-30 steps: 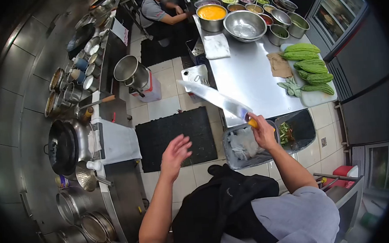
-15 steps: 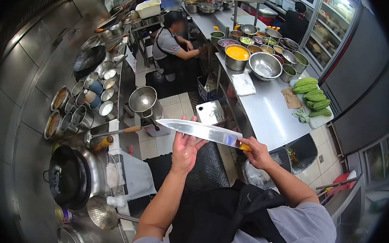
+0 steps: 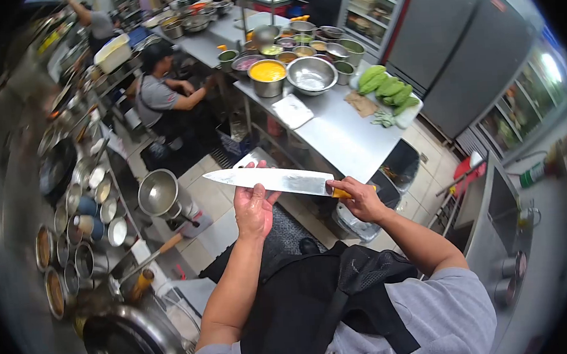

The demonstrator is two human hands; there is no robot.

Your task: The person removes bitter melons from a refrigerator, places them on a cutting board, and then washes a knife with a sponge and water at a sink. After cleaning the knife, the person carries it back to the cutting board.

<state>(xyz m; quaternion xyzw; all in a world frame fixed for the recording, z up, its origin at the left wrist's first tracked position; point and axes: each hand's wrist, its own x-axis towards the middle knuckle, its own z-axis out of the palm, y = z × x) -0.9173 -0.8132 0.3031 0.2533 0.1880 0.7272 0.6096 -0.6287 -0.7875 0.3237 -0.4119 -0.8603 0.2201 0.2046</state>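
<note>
A large knife (image 3: 270, 180) with a broad shiny blade and a yellow handle lies level in front of my chest, its tip to the left. My right hand (image 3: 357, 199) is closed around the yellow handle. My left hand (image 3: 255, 208) is palm up at the blade, fingers spread, with the fingertips behind the blade and the thumb in front of its lower edge. The blade rests against those fingers; they are not wrapped round it.
A steel table (image 3: 339, 133) holds a bowl of yellow liquid (image 3: 267, 71), an empty bowl (image 3: 312, 74), a white cloth (image 3: 293, 111) and green bitter melons (image 3: 389, 87). A crouching person (image 3: 159, 93) is at the upper left. A pot (image 3: 158, 193) stands left of the knife.
The view has turned to the right, so the table and pots appear further left. The knife is still held in my right hand with my left hand at the blade.
</note>
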